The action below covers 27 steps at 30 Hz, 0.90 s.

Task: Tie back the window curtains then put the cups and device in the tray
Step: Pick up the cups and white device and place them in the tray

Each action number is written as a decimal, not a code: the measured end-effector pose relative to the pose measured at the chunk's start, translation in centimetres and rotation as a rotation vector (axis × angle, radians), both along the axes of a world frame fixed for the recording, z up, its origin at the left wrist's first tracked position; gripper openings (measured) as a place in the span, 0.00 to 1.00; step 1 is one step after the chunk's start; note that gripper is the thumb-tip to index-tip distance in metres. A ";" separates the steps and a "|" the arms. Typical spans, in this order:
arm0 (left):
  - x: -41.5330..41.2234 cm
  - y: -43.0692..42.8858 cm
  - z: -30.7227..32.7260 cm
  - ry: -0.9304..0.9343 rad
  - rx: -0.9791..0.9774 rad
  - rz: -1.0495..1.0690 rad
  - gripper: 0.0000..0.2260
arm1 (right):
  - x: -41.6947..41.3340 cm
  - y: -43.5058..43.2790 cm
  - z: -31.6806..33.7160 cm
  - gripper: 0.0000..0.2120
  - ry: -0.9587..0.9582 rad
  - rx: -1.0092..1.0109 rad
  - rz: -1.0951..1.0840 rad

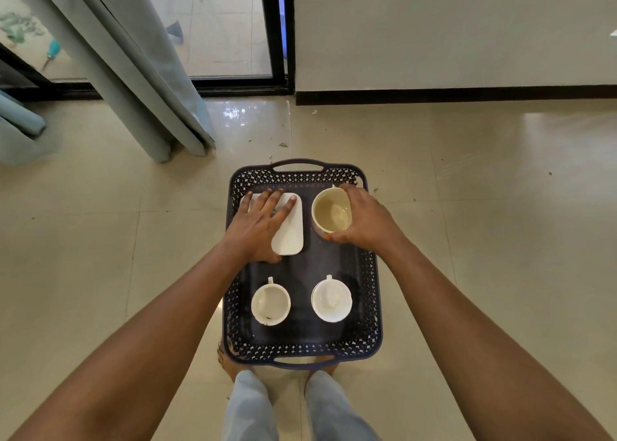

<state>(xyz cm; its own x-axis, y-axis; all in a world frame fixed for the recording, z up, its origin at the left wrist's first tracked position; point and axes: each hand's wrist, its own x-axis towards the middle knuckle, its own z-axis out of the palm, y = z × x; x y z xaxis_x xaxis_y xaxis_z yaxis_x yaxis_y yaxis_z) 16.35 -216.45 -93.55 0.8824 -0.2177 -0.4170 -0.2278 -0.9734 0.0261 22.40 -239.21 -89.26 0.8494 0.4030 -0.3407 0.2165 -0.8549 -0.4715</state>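
1. Tiled floor [467, 207]. Glass door [227, 23] at far side. Grey curtain [143, 83] far left, pulled aside. No tie visible, so can't confirm that step.
2. Dark perforated tray [374, 290] sits on the floor, just beyond the person's feet.
3. Left hand [257, 227] lies flat on the white device [290, 237], fingers straight, far-left in tray.
4. Right hand [364, 220] wraps the far-right cup [330, 212], which is upright inside the tray. Can't tell if it's seated.
5. Near-left cup [270, 302] and near-right cup [331, 298] stand in the tray, apart.
6. Step looks like final placement. Next: release both and lift clear without tipping the cup.
7. No brand or legible writing.
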 end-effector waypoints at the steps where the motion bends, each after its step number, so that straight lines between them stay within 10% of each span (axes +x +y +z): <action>1: 0.1 0.0 0.0 0.001 0.002 -0.003 0.54 | -0.2 0.0 -0.1 0.48 0.000 0.001 0.005; 8: -1.2 -0.4 2.3 0.009 -0.089 0.182 0.54 | -1.4 -0.5 0.6 0.50 -0.031 0.058 -0.123; 12: -7.7 -0.7 4.3 -0.399 -0.551 0.824 0.33 | -6.2 -2.6 1.2 0.33 -0.135 0.141 -0.492; 16: -13.7 -1.8 3.7 -0.202 -0.762 1.321 0.25 | -10.7 -3.9 -0.7 0.23 0.083 0.083 -0.578; 27: -15.5 -2.4 3.1 -0.282 -0.723 1.272 0.18 | -11.9 -4.3 -2.1 0.23 0.053 0.070 -0.497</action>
<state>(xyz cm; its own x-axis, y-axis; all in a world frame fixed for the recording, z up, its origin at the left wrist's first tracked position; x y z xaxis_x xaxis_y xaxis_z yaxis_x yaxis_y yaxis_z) 0.88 -218.82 -90.43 0.6664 0.6609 -0.3451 0.6636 -0.3147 0.6787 10.53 -243.48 -91.37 0.9268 -0.0225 -0.3749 -0.2344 -0.8146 -0.5306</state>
